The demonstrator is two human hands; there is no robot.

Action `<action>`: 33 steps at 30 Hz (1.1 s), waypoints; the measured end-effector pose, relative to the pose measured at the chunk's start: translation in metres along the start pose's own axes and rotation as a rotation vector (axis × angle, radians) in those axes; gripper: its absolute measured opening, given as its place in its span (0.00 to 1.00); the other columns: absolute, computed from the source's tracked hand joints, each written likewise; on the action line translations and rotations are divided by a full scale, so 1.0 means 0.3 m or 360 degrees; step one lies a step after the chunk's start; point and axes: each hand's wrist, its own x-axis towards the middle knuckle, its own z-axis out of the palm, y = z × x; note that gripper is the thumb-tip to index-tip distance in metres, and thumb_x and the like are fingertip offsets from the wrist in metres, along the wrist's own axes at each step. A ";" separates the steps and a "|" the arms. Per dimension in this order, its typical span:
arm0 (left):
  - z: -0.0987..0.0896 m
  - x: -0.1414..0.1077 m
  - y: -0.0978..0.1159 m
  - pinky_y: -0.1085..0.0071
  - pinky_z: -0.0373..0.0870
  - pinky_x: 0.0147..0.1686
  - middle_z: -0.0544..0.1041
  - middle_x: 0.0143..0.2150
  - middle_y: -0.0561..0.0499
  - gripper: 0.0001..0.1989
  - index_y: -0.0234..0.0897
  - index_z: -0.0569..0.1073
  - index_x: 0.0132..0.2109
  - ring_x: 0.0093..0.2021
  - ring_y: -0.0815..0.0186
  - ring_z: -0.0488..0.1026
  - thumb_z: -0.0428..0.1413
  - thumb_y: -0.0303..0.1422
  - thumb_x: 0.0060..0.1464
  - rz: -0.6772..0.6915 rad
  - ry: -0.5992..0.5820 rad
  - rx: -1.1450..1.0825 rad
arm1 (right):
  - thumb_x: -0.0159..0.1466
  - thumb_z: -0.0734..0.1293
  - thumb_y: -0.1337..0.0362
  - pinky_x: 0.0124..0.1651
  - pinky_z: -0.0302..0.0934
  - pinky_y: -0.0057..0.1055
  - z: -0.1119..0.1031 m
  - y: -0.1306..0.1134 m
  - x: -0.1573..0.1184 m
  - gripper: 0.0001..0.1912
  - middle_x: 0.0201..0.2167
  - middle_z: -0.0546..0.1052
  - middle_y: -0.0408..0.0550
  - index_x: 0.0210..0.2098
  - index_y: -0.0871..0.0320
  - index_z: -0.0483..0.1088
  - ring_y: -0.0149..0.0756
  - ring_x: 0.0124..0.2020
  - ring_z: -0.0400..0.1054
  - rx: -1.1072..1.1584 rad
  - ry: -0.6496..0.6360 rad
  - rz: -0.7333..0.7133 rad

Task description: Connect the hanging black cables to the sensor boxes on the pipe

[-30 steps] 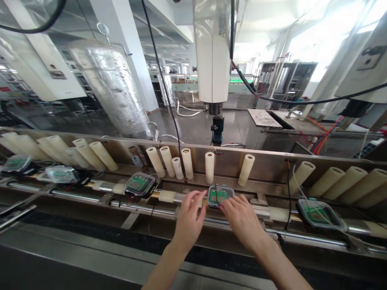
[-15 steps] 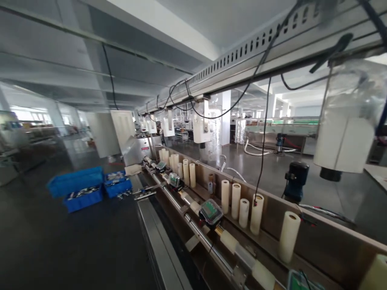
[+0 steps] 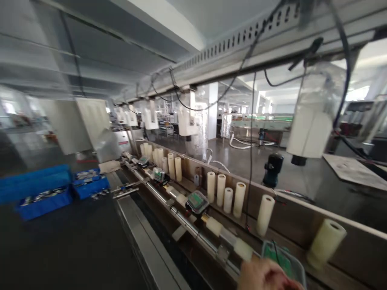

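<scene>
My left hand (image 3: 261, 276) shows at the bottom edge, cut off by the frame and blurred. Its fingers look bent, but their tips are hidden, and I cannot tell whether anything is in them. Just beyond it is a clear-lidded box (image 3: 292, 264) with a green circuit board inside; the hand overlaps the box in view, and contact cannot be made out. A similar box (image 3: 197, 202) sits farther up the line, over a shaft with cream rollers (image 3: 214, 226). My right hand is out of view.
Cream cylinders (image 3: 265, 215) stand along the trough's back wall. White housings (image 3: 310, 131) hang from the overhead rail, with loose black cables (image 3: 251, 161). A steel rod (image 3: 184, 221) runs along the trough. Blue bins (image 3: 45, 205) of metal parts stand on the floor to the left.
The view has swung right, so the bins and machine sit farther left. My left hand has come in at the bottom, and more of the nearest circuit-board box shows.
</scene>
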 end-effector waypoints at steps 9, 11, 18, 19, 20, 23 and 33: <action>0.006 0.053 0.007 0.77 0.66 0.23 0.76 0.27 0.50 0.12 0.32 0.76 0.33 0.26 0.69 0.70 0.61 0.39 0.46 -0.0581 0.0145 -0.0660 | 0.62 0.61 0.48 0.29 0.58 0.28 -0.141 0.053 -0.179 0.20 0.22 0.70 0.43 0.32 0.59 0.72 0.31 0.25 0.62 0.0459 -0.0200 0.0865; 0.003 0.051 0.002 0.76 0.67 0.24 0.78 0.31 0.48 0.13 0.32 0.77 0.35 0.29 0.68 0.71 0.61 0.38 0.46 -0.0579 0.0095 -0.0645 | 0.61 0.62 0.49 0.28 0.57 0.27 -0.132 0.057 -0.176 0.19 0.21 0.69 0.42 0.31 0.59 0.71 0.30 0.24 0.61 0.0556 -0.0175 0.0941; 0.017 0.052 -0.012 0.77 0.65 0.21 0.76 0.27 0.53 0.10 0.33 0.77 0.32 0.21 0.74 0.66 0.62 0.37 0.46 -0.0528 -0.0028 -0.0442 | 0.60 0.65 0.52 0.29 0.57 0.26 -0.135 0.061 -0.194 0.15 0.26 0.73 0.43 0.32 0.59 0.70 0.28 0.25 0.62 0.0760 -0.0104 0.0977; 0.019 0.052 -0.014 0.77 0.65 0.21 0.76 0.26 0.53 0.11 0.33 0.76 0.32 0.21 0.74 0.66 0.62 0.38 0.47 -0.0542 -0.0024 -0.0434 | 0.60 0.65 0.53 0.29 0.57 0.26 -0.136 0.061 -0.194 0.15 0.26 0.73 0.43 0.32 0.60 0.70 0.28 0.25 0.62 0.0782 -0.0087 0.0991; 0.020 0.052 -0.017 0.77 0.65 0.21 0.76 0.26 0.53 0.11 0.33 0.76 0.32 0.20 0.74 0.66 0.62 0.38 0.47 -0.0559 -0.0020 -0.0429 | 0.60 0.65 0.53 0.29 0.57 0.26 -0.137 0.061 -0.193 0.15 0.25 0.72 0.43 0.32 0.60 0.69 0.28 0.24 0.62 0.0804 -0.0069 0.1007; 0.019 0.050 -0.022 0.78 0.65 0.21 0.75 0.24 0.54 0.12 0.32 0.76 0.32 0.20 0.75 0.66 0.62 0.38 0.46 -0.0601 0.0018 -0.0424 | 0.59 0.66 0.53 0.28 0.57 0.25 -0.139 0.056 -0.185 0.14 0.22 0.71 0.42 0.31 0.60 0.69 0.27 0.24 0.62 0.0883 -0.0034 0.1043; 0.023 0.049 -0.020 0.77 0.66 0.19 0.75 0.26 0.52 0.11 0.33 0.74 0.33 0.26 0.69 0.71 0.61 0.38 0.46 -0.0568 0.0038 -0.0555 | 0.58 0.66 0.51 0.27 0.58 0.26 -0.134 0.050 -0.175 0.16 0.22 0.73 0.43 0.31 0.60 0.71 0.28 0.23 0.64 0.0941 -0.0058 0.1076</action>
